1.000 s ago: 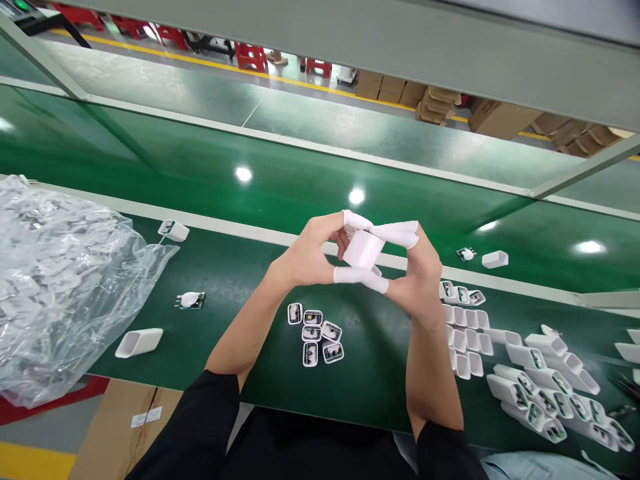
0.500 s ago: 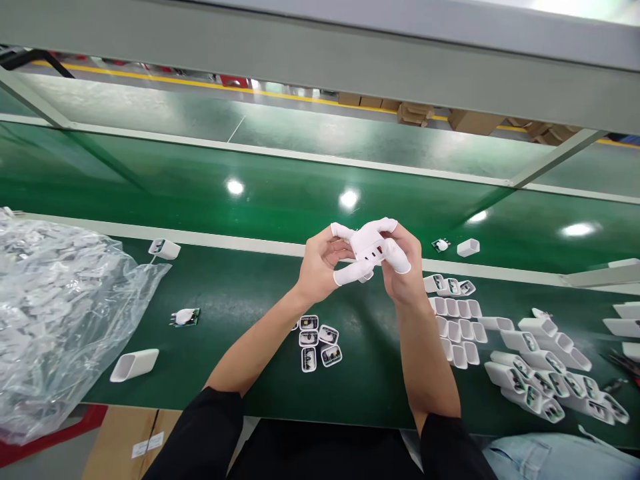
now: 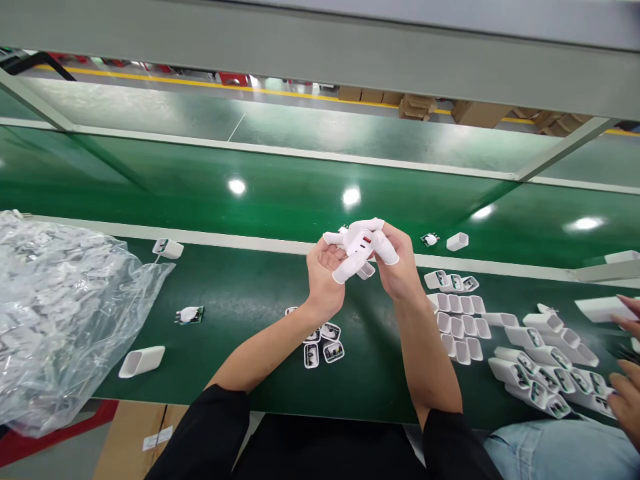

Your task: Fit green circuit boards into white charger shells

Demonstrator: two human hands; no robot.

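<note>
Both hands wear white finger covers on thumbs and fingertips. Between them they hold up a white charger (image 3: 364, 244), its end face with a red USB port and dark slots turned toward me. My left hand (image 3: 324, 273) grips its left side, the thumb laid across the front. My right hand (image 3: 400, 263) closes on the right side with thumb and fingers. A white open-ended housing (image 3: 367, 271) shows just below the charger; whether it is held or stands on the table, I cannot tell. Near my left forearm sit several white housings with parts inside (image 3: 333, 352).
A plastic bag of white parts (image 3: 75, 300) fills the left. Circuit boards (image 3: 190, 315) and an empty housing (image 3: 141, 362) lie beside it. Rows of white housings (image 3: 456, 327) and filled ones (image 3: 545, 380) stand right. At the right edge, another person's hand (image 3: 627, 393) reaches in.
The charger has turned between my fingers, and my left thumb now crosses its face. Another person's hands have come in at the right, one holding a white housing.
</note>
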